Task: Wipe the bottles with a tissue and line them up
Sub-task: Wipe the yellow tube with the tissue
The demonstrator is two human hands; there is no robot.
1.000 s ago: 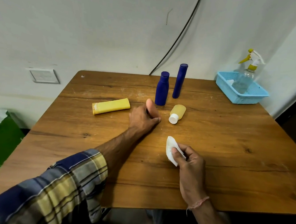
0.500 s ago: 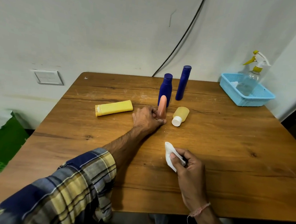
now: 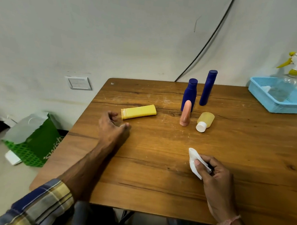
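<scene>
Wooden counter [image 3: 158, 165] against a pale wall. Two dark blue bottles [image 3: 189, 96] stand upright near the far edge, close together. A pink bottle [image 3: 185, 113] stands upright just in front of the shorter blue one. A small yellow bottle with white cap [image 3: 205, 121] lies on its side just beside it. A yellow tube [image 3: 138, 111] lies flat further left. Left hand [image 3: 113, 125] rests near the tube's end, grip loosely spread, holding nothing. Right hand [image 3: 214, 171] grips a white tissue [image 3: 193, 161]. A spray bottle [image 3: 287, 81] stands in a blue basket [image 3: 268, 101] at the far right corner.
</scene>
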